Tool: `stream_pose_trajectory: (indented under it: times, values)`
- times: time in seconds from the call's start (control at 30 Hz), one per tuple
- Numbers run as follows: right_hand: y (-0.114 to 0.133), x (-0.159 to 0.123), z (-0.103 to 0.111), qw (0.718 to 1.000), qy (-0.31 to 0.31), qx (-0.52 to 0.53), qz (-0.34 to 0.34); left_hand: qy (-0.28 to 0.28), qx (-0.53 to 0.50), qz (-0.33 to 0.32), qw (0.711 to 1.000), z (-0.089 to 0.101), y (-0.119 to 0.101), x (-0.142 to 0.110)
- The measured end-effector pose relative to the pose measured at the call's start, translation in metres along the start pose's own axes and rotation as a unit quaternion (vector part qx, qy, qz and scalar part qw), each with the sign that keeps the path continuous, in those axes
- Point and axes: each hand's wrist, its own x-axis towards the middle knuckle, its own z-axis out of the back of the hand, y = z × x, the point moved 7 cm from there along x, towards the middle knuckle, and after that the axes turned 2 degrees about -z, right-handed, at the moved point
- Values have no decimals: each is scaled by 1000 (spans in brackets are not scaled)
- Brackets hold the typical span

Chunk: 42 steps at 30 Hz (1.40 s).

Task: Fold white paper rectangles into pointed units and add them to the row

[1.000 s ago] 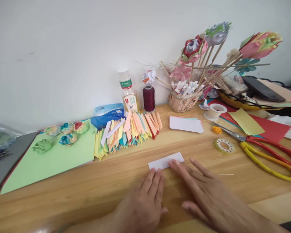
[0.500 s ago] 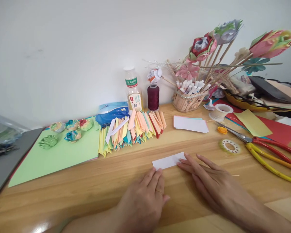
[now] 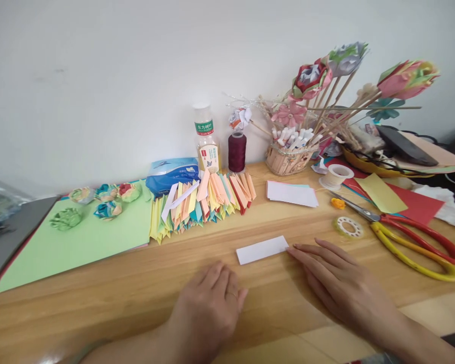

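One white strip (image 3: pixel 262 250): flat on the wooden table (image 3: pixel 129 308) at the dial's centre, between and slightly beyond the hands — seemingly placed so that either can reach it.
Left hand (image 3: pixel 208 298): between 7 and 8 o'clock, palm down on the wood and apart from the strip; fingers together and slightly bent, thumb a little off them, nothing gripped — likely just a resting pose.
Right hand (image 3: pixel 339 280): just before 4 o'clock, palm down, fingers stretched out and gripping nothing; tips at the strip's right end, perhaps to steady it, though contact cannot be told.
Paper stack (image 3: pixel 291 194): 1 o'clock, white on top with coloured edges below, probably piled to stay together.
Tape roll (image 3: pixel 349 228): between 2 and 3 o'clock, lying on its side.
Scissors (image 3: pixel 413 237): about 3 o'clock, blades toward 10, presumably laid there to leave the hands room.
Folded pieces (image 3: pixel 202 205): 10 o'clock, crowded in a row, perhaps to save space.
Green sheet (image 3: pixel 102 245): 9 o'clock, bearing five paper rosettes (image 3: pixel 107 210), as if keeping them grouped.
Basket (image 3: pixel 288 161): between 12 and 1, holding white-capped pens upright.
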Motion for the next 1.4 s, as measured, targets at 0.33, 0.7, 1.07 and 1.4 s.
stream_pose_trajectory:
  times: [0.33,0.7,1.07,1.4]
  values:
    - [-13,39,-9,995,42,46,-75,-46,-20,-38,998,7,3,15]
    - [15,58,-27,970,63,187,-139,57,-4,-48,997,-15,2,12]
    - [36,88,-31,952,70,295,-50,164,-222,199,940,-37,33,6]
    - [28,82,-52,878,137,447,-105,191,-353,219,889,-39,39,11]
